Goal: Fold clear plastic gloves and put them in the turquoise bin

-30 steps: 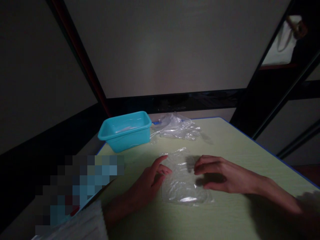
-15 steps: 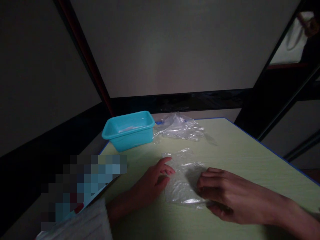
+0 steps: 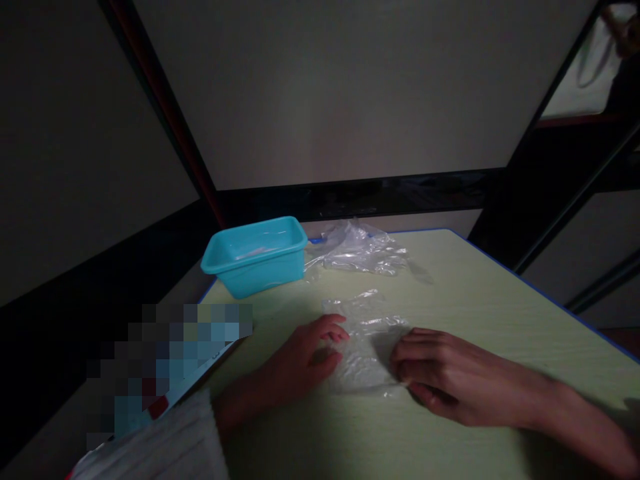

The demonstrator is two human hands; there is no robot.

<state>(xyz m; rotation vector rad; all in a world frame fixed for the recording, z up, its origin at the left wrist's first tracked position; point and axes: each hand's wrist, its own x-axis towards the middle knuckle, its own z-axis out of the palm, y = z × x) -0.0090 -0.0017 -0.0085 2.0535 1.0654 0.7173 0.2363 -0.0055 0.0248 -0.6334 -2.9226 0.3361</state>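
Observation:
A clear, crinkled plastic bag lies flat on the table between my hands. My left hand rests at its left edge, fingers loosely bent, with a gap between thumb and fingertips. At the right edge, my right hand has its fingers curled down and its thumb drawn in, closed on the bag's lower right side. The exact grip of its fingertips is hidden under the hand. Farther back is a heap of clear plastic, shaped in part like thin disposable gloves.
A turquoise plastic basin stands at the back left, with something pale inside. The pale table has a blue edge and meets a cabinet panel behind. A blurred-out light-blue object is at the left.
My right hand's thumb has drawn closer to its fingers at the bag's edge. The bag's near right corner has pulled in slightly. My left hand stays nearly in place.

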